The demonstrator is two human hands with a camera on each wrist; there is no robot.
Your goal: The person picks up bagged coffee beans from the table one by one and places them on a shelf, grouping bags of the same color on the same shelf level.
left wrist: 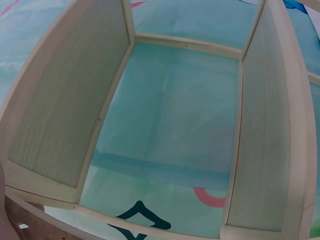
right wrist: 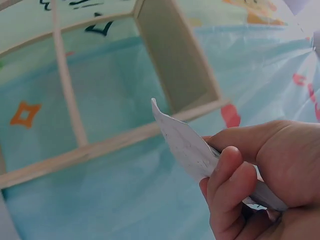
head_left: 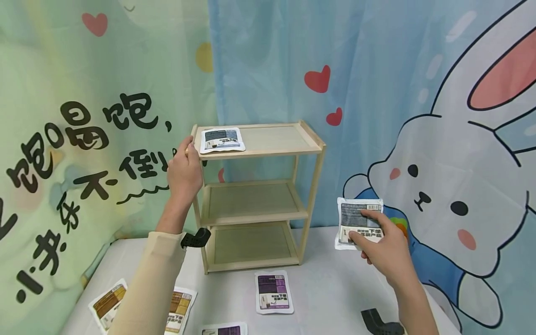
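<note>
A light wooden three-tier shelf (head_left: 278, 138) stands on the white-covered table. My left hand (head_left: 184, 172) grips its upper left corner; most of that hand falls outside the left wrist view, where the shelf's frame (left wrist: 300, 150) fills the picture. On the top tier, at the left end, lies a flat white packet (head_left: 222, 140) with a grey-blue label. To the right of the shelf, my right hand (head_left: 391, 251) pinches a similar grey-labelled packet (head_left: 349, 218) between thumb and fingers, apart from the shelf. In the right wrist view the held packet (right wrist: 185, 145) appears nearly edge-on.
In front of the shelf lie a purple-labelled packet (head_left: 274, 292) and another purple one (head_left: 224, 329) at the frame's bottom edge. Brown-labelled packets (head_left: 180, 309) lie at the left, partly behind my left sleeve. A printed curtain (head_left: 268, 60) hangs behind the table (head_left: 318, 284).
</note>
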